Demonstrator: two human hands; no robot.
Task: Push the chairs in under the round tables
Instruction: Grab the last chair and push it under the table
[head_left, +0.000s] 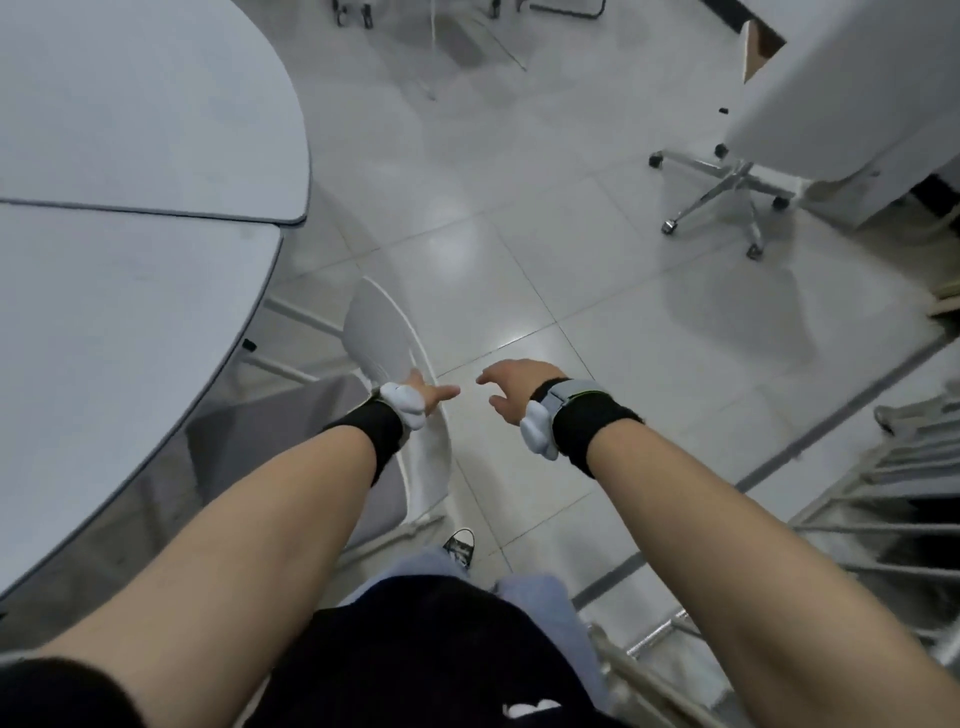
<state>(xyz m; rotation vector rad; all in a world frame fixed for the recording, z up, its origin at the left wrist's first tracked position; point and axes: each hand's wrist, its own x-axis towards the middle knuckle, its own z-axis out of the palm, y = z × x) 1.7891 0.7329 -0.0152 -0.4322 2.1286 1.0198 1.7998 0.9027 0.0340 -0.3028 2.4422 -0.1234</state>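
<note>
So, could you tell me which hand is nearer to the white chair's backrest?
Left. The left hand is over the white chair backrest's top edge; the right hand hovers open beside it, above the floor.

No readable text or labels.

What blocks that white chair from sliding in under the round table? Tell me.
Nothing visible does. The white chair already sits at the round table edge, seat partly beneath it. The left hand is at its backrest; the right hand hovers open, apart. Under the tabletop is hidden.
</note>
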